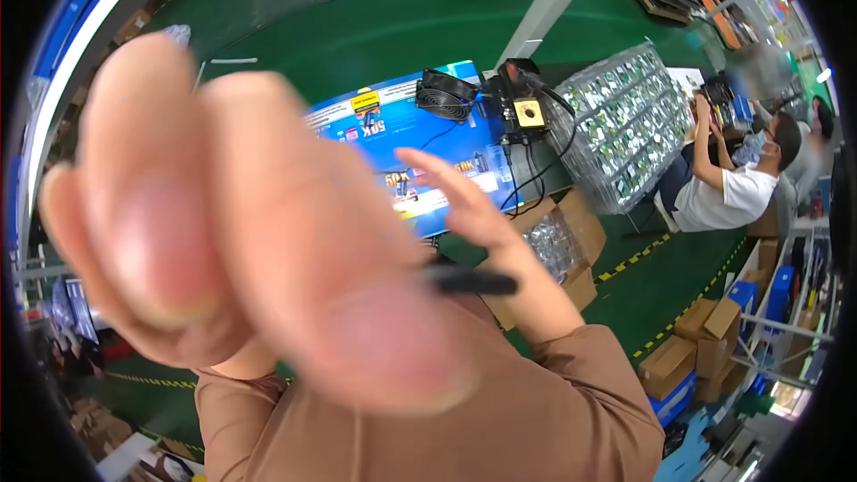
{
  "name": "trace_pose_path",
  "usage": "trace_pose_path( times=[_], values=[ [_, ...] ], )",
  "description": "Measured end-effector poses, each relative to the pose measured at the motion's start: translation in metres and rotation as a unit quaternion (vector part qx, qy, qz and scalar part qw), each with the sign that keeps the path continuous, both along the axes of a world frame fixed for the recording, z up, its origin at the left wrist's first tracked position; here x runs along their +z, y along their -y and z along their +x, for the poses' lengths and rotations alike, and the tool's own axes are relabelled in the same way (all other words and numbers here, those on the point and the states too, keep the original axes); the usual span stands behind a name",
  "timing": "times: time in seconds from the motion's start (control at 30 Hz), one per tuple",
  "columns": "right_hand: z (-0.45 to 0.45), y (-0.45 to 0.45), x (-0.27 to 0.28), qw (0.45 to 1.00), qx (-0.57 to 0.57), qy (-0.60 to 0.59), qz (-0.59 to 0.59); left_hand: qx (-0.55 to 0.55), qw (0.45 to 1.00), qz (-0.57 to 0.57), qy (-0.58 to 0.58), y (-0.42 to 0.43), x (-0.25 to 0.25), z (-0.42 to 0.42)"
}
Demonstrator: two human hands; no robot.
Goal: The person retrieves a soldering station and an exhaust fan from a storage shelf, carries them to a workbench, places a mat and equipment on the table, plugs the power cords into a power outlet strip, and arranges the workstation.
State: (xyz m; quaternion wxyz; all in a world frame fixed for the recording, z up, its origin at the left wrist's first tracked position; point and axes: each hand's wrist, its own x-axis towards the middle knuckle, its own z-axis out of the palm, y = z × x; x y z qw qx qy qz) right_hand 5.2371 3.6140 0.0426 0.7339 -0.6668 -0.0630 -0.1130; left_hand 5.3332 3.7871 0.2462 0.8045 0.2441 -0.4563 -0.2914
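Very close to the camera, my left hand (277, 223) fills much of the left side, blurred, its fingers bent and apart. I see nothing between those fingers. My right hand (473, 205) is held over the blue printed mat (366, 156), index finger stretched out and nothing in its grasp. A blurred black stick-like piece (473, 280) shows beside the left thumb; whether anything holds it I cannot tell. At the mat's far edge stands a black fan (446, 95). Right of it is a black device with a yellow panel (528, 113), with cables trailing from it.
A large tray of small green circuit boards (616, 125) lies to the right. Beside the bench is an open carton (580, 228) holding clear bags. A co-worker in a white shirt (728, 201) sits at the right. A grey post (553, 9) rises behind; cartons (696, 353) stand lower right.
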Motion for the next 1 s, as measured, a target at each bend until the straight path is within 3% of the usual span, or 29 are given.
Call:
trace_pose_path(
  times=[0.07,0.17,0.23,0.3,0.37,0.47,0.57,0.63,0.67,0.7,0.73,0.83,0.87,0.93,1.0],
  values=[
    [-0.004,-0.021,0.018,0.997,0.047,0.061,0.023,-0.031,0.999,0.014,0.017,0.019,0.005,0.002],
    [-0.019,-0.018,0.062,0.998,0.053,-0.014,0.038,-0.068,0.997,0.027,0.027,0.039,0.008,0.004],
    [-0.022,0.002,0.025,0.983,0.132,-0.048,0.115,-0.079,0.996,0.026,0.012,0.042,0.004,0.005],
    [-0.036,0.022,0.023,0.964,0.168,-0.03,0.204,-0.064,0.998,-0.006,-0.023,0.041,0.004,0.007],
    [-0.066,0.047,0.043,0.969,0.074,0.008,0.237,-0.065,0.998,0.01,0.006,0.04,0.009,0.012],
    [-0.116,0.072,0.065,0.979,-0.052,0.081,0.181,-0.072,0.996,0.046,-0.003,0.03,-0.008,0.008],
    [-0.16,0.094,0.06,0.991,-0.077,0.028,0.11,-0.061,0.996,0.038,-0.057,0.024,-0.074,0.004],
    [-0.188,0.101,0.033,0.973,-0.17,-0.156,0.026,-0.047,0.983,0.142,-0.108,0.017,-0.114,-0.007],
    [-0.199,0.104,0.015,0.963,-0.157,-0.186,0.119,-0.039,0.972,0.177,-0.147,0.015,-0.138,-0.012],
    [-0.205,0.1,0.002,0.947,-0.157,-0.252,0.119,-0.039,0.957,0.228,-0.173,0.013,-0.156,-0.018],
    [-0.209,0.095,-0.011,0.928,-0.155,-0.317,0.118,-0.044,0.941,0.295,-0.16,0.012,-0.172,-0.022],
    [-0.214,0.078,-0.073,0.857,-0.153,-0.487,-0.071,-0.102,0.871,0.48,-0.001,0.022,-0.204,-0.038],
    [-0.21,0.075,-0.079,0.856,-0.155,-0.488,-0.069,-0.133,0.849,0.51,0.04,0.028,-0.216,-0.046],
    [-0.196,0.071,-0.088,0.857,-0.221,-0.411,-0.217,-0.15,0.836,0.465,0.251,0.045,-0.241,-0.06],
    [-0.167,0.06,-0.077,0.927,-0.208,-0.311,0.0,-0.166,0.783,0.471,0.373,0.065,-0.253,-0.078]
  ],
)
